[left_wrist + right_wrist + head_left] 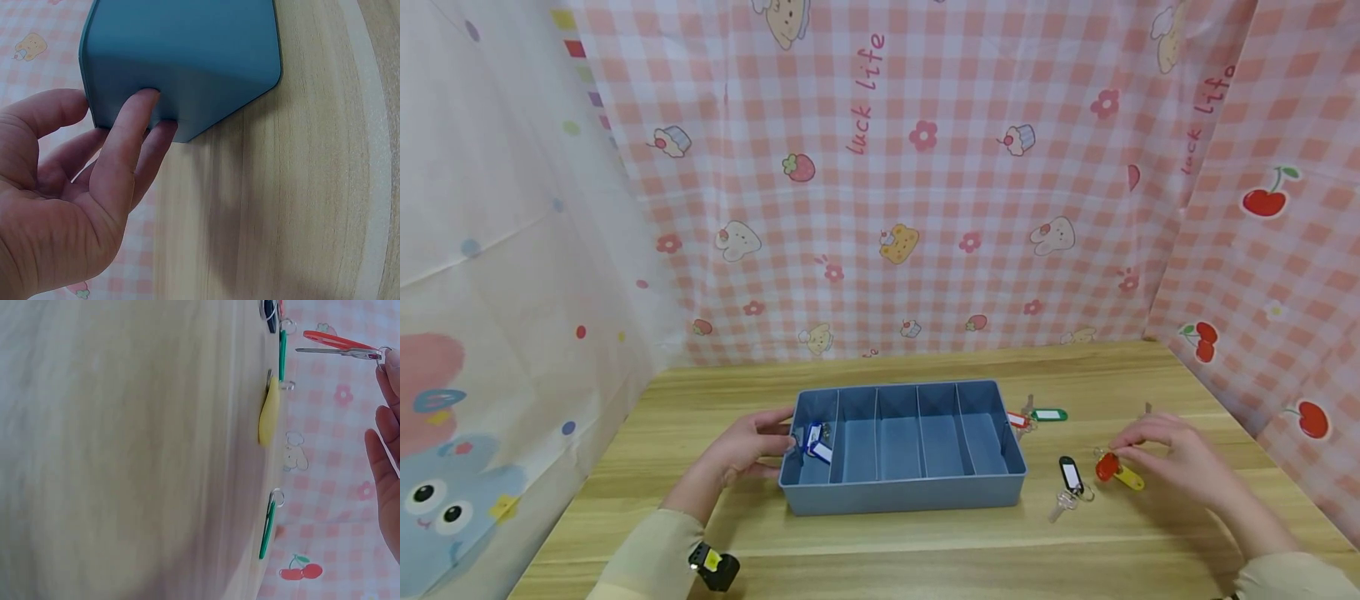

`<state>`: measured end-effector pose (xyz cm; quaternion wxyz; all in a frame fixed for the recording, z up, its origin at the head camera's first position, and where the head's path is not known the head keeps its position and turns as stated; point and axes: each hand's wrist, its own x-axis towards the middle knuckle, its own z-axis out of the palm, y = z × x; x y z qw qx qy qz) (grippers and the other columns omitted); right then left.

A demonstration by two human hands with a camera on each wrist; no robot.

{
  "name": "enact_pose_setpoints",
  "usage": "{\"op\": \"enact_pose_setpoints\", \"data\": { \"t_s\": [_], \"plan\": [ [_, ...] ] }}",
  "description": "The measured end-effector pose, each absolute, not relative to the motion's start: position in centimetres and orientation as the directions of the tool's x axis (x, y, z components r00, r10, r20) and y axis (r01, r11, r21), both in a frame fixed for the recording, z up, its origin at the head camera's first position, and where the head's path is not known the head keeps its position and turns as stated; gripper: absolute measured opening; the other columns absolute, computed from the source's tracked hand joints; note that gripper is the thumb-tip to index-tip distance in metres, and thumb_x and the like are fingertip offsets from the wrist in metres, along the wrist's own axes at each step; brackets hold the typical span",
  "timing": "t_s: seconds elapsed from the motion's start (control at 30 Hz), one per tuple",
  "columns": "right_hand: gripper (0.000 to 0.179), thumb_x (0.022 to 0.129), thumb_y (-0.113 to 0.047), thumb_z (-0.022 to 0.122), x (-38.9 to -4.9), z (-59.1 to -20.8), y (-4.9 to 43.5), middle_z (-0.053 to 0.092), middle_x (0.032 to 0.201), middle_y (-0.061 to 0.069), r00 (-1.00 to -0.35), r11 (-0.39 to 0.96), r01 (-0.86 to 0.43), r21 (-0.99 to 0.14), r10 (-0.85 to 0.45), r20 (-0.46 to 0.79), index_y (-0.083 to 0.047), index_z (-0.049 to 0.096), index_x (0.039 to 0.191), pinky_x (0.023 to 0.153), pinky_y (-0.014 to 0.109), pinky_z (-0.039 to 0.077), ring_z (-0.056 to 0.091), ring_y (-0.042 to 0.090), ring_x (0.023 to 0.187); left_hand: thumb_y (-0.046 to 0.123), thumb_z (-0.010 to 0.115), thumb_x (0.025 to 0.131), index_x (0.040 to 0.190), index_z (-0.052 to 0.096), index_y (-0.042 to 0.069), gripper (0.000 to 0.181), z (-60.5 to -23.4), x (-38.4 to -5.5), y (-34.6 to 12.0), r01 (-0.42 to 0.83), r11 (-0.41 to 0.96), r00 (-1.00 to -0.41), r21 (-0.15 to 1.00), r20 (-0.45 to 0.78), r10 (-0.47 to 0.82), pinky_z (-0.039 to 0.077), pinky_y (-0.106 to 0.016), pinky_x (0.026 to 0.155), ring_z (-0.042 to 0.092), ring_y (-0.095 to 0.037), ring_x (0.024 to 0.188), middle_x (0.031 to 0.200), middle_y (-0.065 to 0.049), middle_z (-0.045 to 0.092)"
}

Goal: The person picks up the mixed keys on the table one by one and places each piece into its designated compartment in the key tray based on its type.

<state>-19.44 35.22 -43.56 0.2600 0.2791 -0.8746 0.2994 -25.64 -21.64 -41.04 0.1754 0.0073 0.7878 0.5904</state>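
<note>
My right hand (1172,454) pinches the ring of a key with a red tag (1107,467); in the right wrist view the key (337,351) hangs off the fingertips beside its tag. Below it on the table is a yellow key tag (1130,477). My left hand (751,446) is at the left end of a blue-grey tray (902,496) with several compartments. In the left wrist view its fingertips (147,97) touch the outer end wall. Two blue key tags (822,452) lie in the tray's leftmost compartment.
A key with a black tag (1070,473) lies right of the tray. Behind it, near the tray's right end, are another red tag (1018,420) and a green tag (1048,414). The right wrist view shows a second green tag (267,528). Checked cloth (925,192) hangs behind the table.
</note>
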Motion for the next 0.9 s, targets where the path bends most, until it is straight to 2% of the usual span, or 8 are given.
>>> {"op": "enact_pose_setpoints", "data": {
  "t_s": [0.07,0.13,0.23,0.3,0.9],
  "plan": [
    [0.039,0.064,0.013,0.082,-19.6,-43.4,34.9,0.069,0.084,-0.012,-0.703,0.659,-0.65,-0.379,-0.332,0.628,-0.02,0.075,0.083,0.107,0.008,0.02,0.057,0.002,0.083,-0.001,0.061,0.093,0.151,0.037,0.0,0.062,-41.0,-25.6,-21.6,-0.197,0.303,-0.938,0.932,-0.269,0.218,0.059,-0.048,0.075,0.062,-0.032,0.106,0.143,-0.033,0.044],
    [0.038,0.065,0.011,0.083,-19.7,-43.2,34.5,0.069,0.084,-0.013,-0.705,0.667,-0.644,-0.375,-0.326,0.63,-0.021,0.075,0.083,0.104,0.009,0.027,0.056,0.003,0.083,-0.001,0.061,0.093,0.151,0.037,0.0,0.062,-41.0,-25.6,-21.6,-0.202,0.306,-0.938,0.93,-0.273,0.212,0.059,-0.048,0.075,0.062,-0.032,0.106,0.143,-0.033,0.044],
    [0.035,0.068,0.007,0.083,-19.8,-43.0,34.0,0.069,0.084,-0.014,-0.718,0.692,-0.621,-0.369,-0.314,0.621,-0.023,0.076,0.084,0.091,0.011,0.037,0.056,0.003,0.085,-0.001,0.061,0.093,0.15,0.038,0.001,0.062,-41.0,-25.7,-21.6,-0.213,0.31,-0.939,0.927,-0.282,0.199,0.059,-0.047,0.075,0.062,-0.032,0.106,0.142,-0.032,0.045],
    [0.033,0.07,0.005,0.084,-19.9,-42.8,33.6,0.069,0.085,-0.015,-0.731,0.704,-0.605,-0.373,-0.303,0.612,-0.023,0.076,0.084,0.079,0.011,0.039,0.054,0.003,0.086,0.0,0.062,0.093,0.15,0.039,0.001,0.062,-41.0,-25.7,-21.6,-0.216,0.314,-0.938,0.925,-0.286,0.197,0.059,-0.047,0.076,0.062,-0.032,0.106,0.143,-0.032,0.044],
    [0.03,0.074,0.005,0.082,-21.8,-41.7,30.5,0.068,0.089,-0.012,-0.729,0.692,-0.598,-0.404,-0.26,0.633,-0.022,0.076,0.087,0.08,0.013,0.042,0.052,0.002,0.092,-0.001,0.061,0.093,0.151,0.038,0.002,0.062,-41.1,-25.9,-21.7,-0.22,0.291,-0.934,0.931,-0.287,0.212,0.058,-0.049,0.077,0.06,-0.035,0.111,0.145,-0.032,0.042]
  ]
}}
